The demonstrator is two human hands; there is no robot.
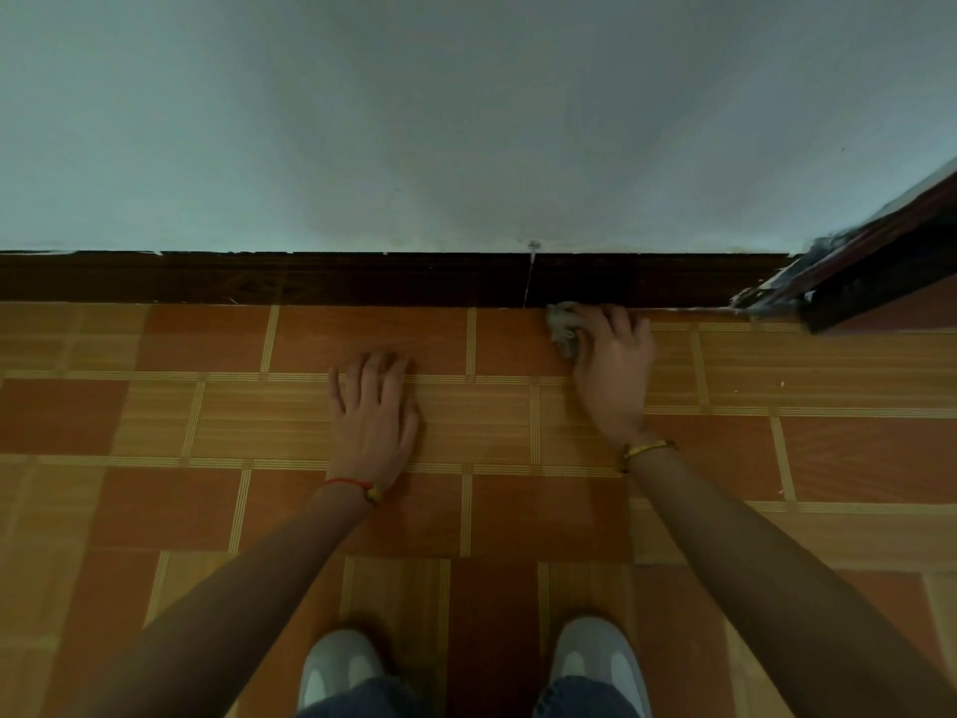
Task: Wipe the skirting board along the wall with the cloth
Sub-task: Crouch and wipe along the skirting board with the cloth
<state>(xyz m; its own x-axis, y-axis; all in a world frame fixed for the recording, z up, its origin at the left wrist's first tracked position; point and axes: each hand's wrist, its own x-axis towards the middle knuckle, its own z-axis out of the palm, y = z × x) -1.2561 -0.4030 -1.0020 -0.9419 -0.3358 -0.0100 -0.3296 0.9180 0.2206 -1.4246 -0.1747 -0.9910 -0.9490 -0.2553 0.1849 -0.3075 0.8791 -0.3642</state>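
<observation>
A dark brown skirting board [310, 279] runs along the foot of the pale wall, with a thin vertical joint near its middle. My right hand [613, 365] is shut on a small grey cloth [563, 326], which bunches out to the left of my fingers. The cloth sits at the bottom edge of the board, just right of the joint; whether it touches the board I cannot tell. My left hand [374, 412] rests flat on the floor tiles with its fingers spread, holding nothing, well short of the board.
The floor [207, 417] is orange and wood-patterned tile. A dark door frame [859, 272] with paint smears juts in at the right end of the board. My two grey shoes [595, 660] stand at the bottom edge of the view.
</observation>
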